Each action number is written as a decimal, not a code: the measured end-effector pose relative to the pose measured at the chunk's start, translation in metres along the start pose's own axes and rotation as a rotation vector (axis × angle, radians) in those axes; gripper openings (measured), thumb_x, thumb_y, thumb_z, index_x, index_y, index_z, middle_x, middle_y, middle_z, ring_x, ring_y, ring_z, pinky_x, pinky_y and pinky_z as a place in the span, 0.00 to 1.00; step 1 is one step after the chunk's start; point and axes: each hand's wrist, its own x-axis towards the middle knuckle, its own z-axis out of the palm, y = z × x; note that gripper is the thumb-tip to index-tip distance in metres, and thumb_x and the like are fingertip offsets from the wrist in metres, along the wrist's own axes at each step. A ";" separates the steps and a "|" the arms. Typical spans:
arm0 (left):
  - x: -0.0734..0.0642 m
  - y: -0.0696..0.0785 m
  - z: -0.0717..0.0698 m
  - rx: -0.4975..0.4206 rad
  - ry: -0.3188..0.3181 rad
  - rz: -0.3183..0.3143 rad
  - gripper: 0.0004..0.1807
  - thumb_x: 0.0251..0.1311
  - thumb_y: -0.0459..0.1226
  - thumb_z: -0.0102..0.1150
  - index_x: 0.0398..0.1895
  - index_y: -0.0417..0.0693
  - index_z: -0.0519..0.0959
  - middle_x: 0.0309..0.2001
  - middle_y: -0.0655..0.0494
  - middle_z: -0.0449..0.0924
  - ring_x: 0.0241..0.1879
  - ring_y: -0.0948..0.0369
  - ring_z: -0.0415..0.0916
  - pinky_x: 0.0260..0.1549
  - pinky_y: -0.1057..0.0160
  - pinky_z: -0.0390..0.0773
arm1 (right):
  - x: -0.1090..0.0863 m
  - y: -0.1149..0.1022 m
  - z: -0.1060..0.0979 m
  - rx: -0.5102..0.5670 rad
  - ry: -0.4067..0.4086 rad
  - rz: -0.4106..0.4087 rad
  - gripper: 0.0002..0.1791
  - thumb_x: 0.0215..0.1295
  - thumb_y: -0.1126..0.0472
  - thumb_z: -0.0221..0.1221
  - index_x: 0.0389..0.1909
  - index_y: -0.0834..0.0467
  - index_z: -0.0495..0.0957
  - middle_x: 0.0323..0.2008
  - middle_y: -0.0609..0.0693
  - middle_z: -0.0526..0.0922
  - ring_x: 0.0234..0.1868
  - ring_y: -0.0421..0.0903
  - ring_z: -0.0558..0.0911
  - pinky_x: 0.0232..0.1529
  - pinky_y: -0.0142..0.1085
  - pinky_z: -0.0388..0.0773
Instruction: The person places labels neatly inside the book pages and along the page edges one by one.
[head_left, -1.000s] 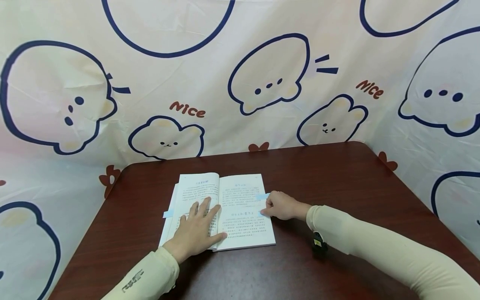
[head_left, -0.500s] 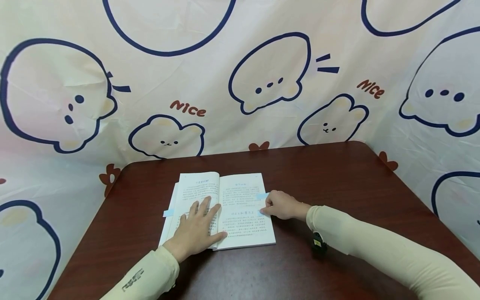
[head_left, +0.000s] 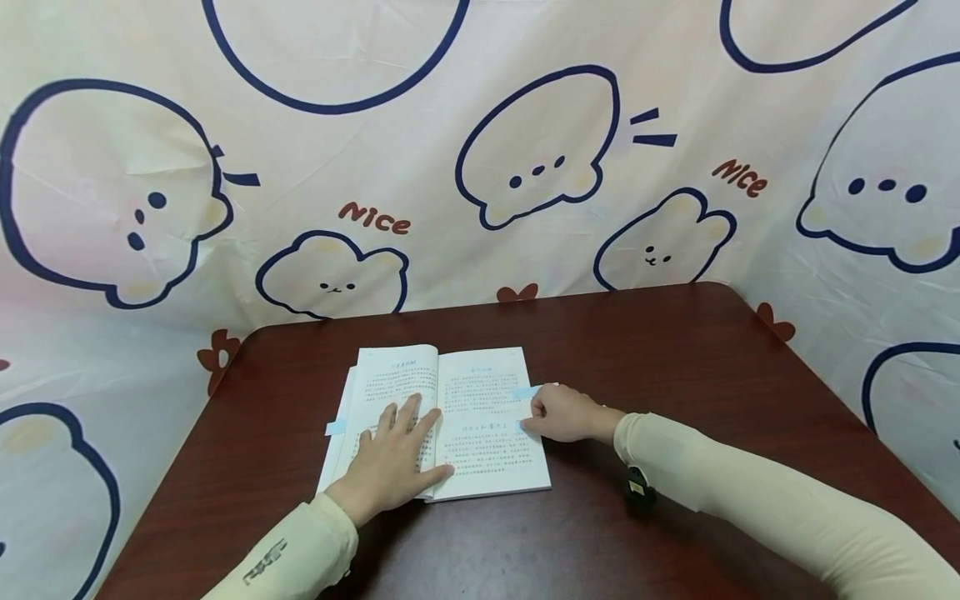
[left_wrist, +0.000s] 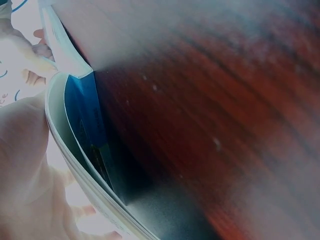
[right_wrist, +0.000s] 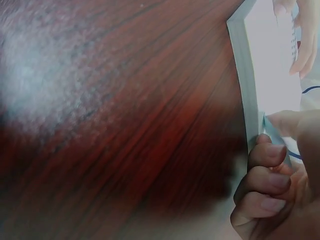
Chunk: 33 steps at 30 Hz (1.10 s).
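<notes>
An open book (head_left: 487, 467) lies on the table with printed text on both pages. My left hand (head_left: 390, 467) rests spread over the left page and the spine, its thumb reaching onto the right page. At the book's right edge, my right hand (head_left: 570, 414) has curled fingers and pinches a light blue sticky tab (head_left: 520, 427) with the thumb. The right wrist view shows a pale blue strip (right_wrist: 278, 134) between thumb and fingers. Another light blue tab (head_left: 525, 392) lies just above, partly beside the knuckles. The left wrist view shows the raised left pages and blue cover (left_wrist: 84, 105).
A third light blue tab (head_left: 336, 427) sticks out at the book's left edge. The dark brown wooden table (head_left: 637, 350) extends around the book. Behind it hangs a cloth (head_left: 442, 275) printed with cartoon animals.
A little more of the upper blue tab shows above the right hand's knuckles. The left hand and the book stay where they were.
</notes>
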 end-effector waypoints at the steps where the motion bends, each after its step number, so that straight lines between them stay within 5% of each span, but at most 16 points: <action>1: 0.000 0.000 0.000 0.000 0.000 0.000 0.44 0.59 0.62 0.63 0.75 0.53 0.66 0.79 0.41 0.54 0.75 0.33 0.54 0.55 0.22 0.66 | 0.000 0.000 0.000 -0.001 -0.004 0.001 0.26 0.67 0.51 0.64 0.11 0.50 0.67 0.11 0.40 0.63 0.15 0.37 0.62 0.18 0.29 0.54; 9: -0.001 0.001 0.000 0.000 0.000 0.000 0.44 0.59 0.62 0.63 0.75 0.52 0.66 0.79 0.41 0.54 0.75 0.33 0.54 0.56 0.22 0.66 | 0.005 -0.001 0.000 -0.039 -0.037 0.024 0.29 0.65 0.48 0.67 0.09 0.49 0.65 0.09 0.40 0.61 0.14 0.37 0.59 0.17 0.30 0.52; 20: 0.000 0.001 -0.002 0.001 0.001 0.010 0.44 0.60 0.62 0.63 0.75 0.53 0.66 0.79 0.41 0.54 0.75 0.33 0.54 0.56 0.23 0.67 | 0.015 -0.009 -0.010 -0.144 -0.082 0.206 0.28 0.57 0.41 0.72 0.10 0.52 0.70 0.11 0.42 0.68 0.17 0.40 0.64 0.19 0.33 0.57; 27: 0.000 0.002 -0.005 0.007 -0.011 0.007 0.44 0.60 0.62 0.63 0.75 0.52 0.66 0.79 0.40 0.54 0.75 0.33 0.54 0.56 0.22 0.66 | 0.015 -0.005 -0.017 -0.030 -0.206 0.128 0.30 0.63 0.46 0.68 0.08 0.51 0.65 0.08 0.42 0.64 0.12 0.38 0.61 0.16 0.29 0.58; 33: 0.000 0.003 -0.005 0.002 -0.010 0.006 0.44 0.59 0.61 0.64 0.75 0.52 0.66 0.79 0.40 0.54 0.75 0.32 0.54 0.56 0.22 0.66 | 0.016 -0.009 -0.015 -0.093 -0.196 0.181 0.31 0.61 0.40 0.68 0.09 0.51 0.66 0.09 0.43 0.67 0.12 0.39 0.66 0.15 0.30 0.62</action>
